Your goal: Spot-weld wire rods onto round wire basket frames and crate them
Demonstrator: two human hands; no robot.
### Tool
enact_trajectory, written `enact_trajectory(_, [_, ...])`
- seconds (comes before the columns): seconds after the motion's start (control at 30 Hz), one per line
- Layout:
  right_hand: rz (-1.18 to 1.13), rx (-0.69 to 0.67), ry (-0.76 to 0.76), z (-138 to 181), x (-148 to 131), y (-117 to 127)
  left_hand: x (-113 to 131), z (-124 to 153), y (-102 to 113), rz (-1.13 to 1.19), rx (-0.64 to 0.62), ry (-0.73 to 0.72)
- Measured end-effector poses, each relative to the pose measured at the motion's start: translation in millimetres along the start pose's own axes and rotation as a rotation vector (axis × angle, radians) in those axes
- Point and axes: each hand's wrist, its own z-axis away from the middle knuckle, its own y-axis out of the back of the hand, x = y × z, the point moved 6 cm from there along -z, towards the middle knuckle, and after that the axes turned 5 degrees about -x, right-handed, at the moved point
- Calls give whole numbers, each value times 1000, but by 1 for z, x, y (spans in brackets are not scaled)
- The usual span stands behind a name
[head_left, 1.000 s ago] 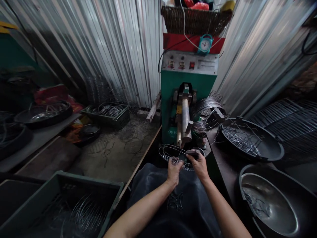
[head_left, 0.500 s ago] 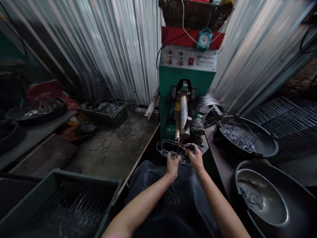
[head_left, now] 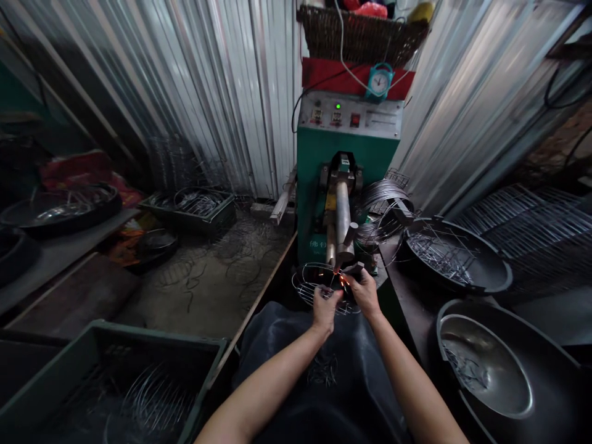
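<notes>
Under the tip of a green spot welding machine, a round wire rack is held between my hands. My left hand is closed on the rack's near wires. My right hand pinches at its right side, close to the welding tip; any small piece between those fingers is too small to make out. A flat dark piece lies just above my right fingertips. Orange sparks glow at the tip, between the two hands. Short loose wires rest on the dark apron over my lap.
On the right stand a black pan of wire pieces and a metal bowl inside a larger pan. A wire coil hangs beside the machine. At lower left is a green crate with curved wires. Wire frames litter the floor.
Sparks have appeared at the welding tip and a green light now glows on the machine's panel. Both hands stay nearly in place on the rack. The view has shifted slightly.
</notes>
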Motion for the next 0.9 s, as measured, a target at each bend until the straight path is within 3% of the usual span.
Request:
enact_trajectory(0.1, [-31, 22, -42, 3, 7, 5, 3, 3, 1, -5, 2, 1])
enact_trajectory(0.33, [-172, 140, -128, 28, 40, 46, 1, 3, 7, 121, -20, 75])
enact_trajectory(0.5, [-206, 204, -97, 31, 42, 45, 1, -1, 18, 213, -51, 142])
enact_trajectory(0.7, [-123, -25, 33, 24, 6, 19, 10, -9, 29, 286, -3, 171])
enact_trajectory(0.9, [105, -104, 77, 22, -3, 11, 12, -8, 31, 326, -40, 153])
